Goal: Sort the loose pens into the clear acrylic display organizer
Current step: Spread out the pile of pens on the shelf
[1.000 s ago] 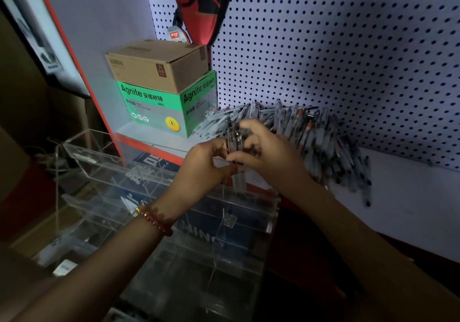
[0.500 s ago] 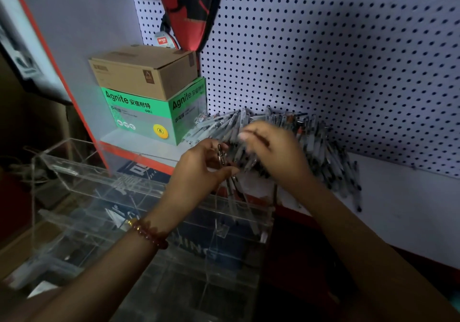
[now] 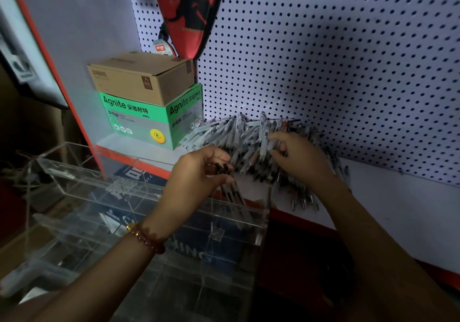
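Left hand (image 3: 199, 170) grips several pens (image 3: 234, 192), which protrude below its fingers into the organizer (image 3: 99, 185). Right hand (image 3: 301, 157) rests on the pen pile (image 3: 236, 135) at the shelf's (image 3: 398, 197) rear edge; its grasp cannot be told.

Dim room: the pegboard (image 3: 323, 60) glows brightest at upper right, a broad soft shadow across it. The acrylic organizer (image 3: 82, 180) catches faint glints; foreground murky, edges bowed.

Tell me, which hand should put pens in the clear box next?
Probably the left hand: it holds a few pens right above the clear box. The right hand is off at the pen pile on the shelf.
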Available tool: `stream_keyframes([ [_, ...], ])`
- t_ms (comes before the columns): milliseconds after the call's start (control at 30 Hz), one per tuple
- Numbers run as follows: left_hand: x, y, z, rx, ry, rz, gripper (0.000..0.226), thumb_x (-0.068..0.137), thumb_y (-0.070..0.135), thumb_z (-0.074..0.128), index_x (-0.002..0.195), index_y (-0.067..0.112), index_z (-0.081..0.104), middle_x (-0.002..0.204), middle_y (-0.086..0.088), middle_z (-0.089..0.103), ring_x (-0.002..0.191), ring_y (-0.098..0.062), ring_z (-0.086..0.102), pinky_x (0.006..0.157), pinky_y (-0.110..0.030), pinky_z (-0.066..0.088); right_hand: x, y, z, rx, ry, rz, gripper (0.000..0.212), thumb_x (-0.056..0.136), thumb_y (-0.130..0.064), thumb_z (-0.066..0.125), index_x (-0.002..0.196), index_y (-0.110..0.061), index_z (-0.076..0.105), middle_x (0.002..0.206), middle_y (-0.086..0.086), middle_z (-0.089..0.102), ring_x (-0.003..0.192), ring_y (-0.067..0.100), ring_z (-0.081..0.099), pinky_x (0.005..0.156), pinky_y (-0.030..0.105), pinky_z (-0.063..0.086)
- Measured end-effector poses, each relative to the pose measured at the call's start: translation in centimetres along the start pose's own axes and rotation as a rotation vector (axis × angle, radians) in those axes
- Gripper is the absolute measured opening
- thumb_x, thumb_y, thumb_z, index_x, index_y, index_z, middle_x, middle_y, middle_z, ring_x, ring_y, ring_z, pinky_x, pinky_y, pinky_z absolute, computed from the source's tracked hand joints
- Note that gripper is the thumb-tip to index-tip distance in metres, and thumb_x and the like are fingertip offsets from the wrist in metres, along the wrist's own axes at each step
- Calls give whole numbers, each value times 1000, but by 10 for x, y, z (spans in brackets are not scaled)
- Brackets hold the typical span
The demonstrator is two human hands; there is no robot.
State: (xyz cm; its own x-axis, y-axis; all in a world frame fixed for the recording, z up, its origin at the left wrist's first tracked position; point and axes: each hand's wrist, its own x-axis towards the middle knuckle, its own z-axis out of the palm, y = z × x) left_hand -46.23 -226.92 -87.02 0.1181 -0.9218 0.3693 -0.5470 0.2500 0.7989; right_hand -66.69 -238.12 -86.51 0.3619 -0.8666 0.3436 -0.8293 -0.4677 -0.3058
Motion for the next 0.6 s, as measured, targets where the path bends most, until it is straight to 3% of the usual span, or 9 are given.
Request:
stream_keyframes([
  [133, -3, 3, -1, 92, 42, 134, 31, 70, 6, 80, 95, 19, 68, 87, 7, 72, 79, -6, 68, 75, -33, 56, -4, -2, 0, 46, 13, -18, 28, 92, -28, 53, 120, -25, 55, 64, -13, 41, 55, 3, 39, 55, 27, 36],
  [267, -5, -1, 2, 206, 3, 260, 36, 76, 7, 75, 104, 27, 63, 99, 8, 70, 89, -12, 67, 79, -38, 56, -10, -9, -2, -1, 16, -67, 29, 89, -37, 59, 114, -25, 51, 73, -16, 41, 61, 2, 43, 51, 25, 31],
  [400, -1, -2, 2, 158, -32, 256, 38, 78, 3, 73, 108, 22, 62, 101, 15, 66, 94, -5, 62, 81, -35, 55, -12, -11, 0, -15, 53, -87, 11, 91, -25, 52, 100, -20, 48, 61, -11, 36, 51, 0, 33, 47, 25, 22],
  [600, -4, -4, 8, 94, -61, 247, 43, 75, 3, 75, 110, 22, 59, 99, 11, 64, 92, -2, 60, 85, -28, 52, -10, -11, 6, -30, 152, -82, 7, 89, -13, 45, 87, -10, 51, 67, 5, 49, 58, 21, 43, 49, 28, 25],
])
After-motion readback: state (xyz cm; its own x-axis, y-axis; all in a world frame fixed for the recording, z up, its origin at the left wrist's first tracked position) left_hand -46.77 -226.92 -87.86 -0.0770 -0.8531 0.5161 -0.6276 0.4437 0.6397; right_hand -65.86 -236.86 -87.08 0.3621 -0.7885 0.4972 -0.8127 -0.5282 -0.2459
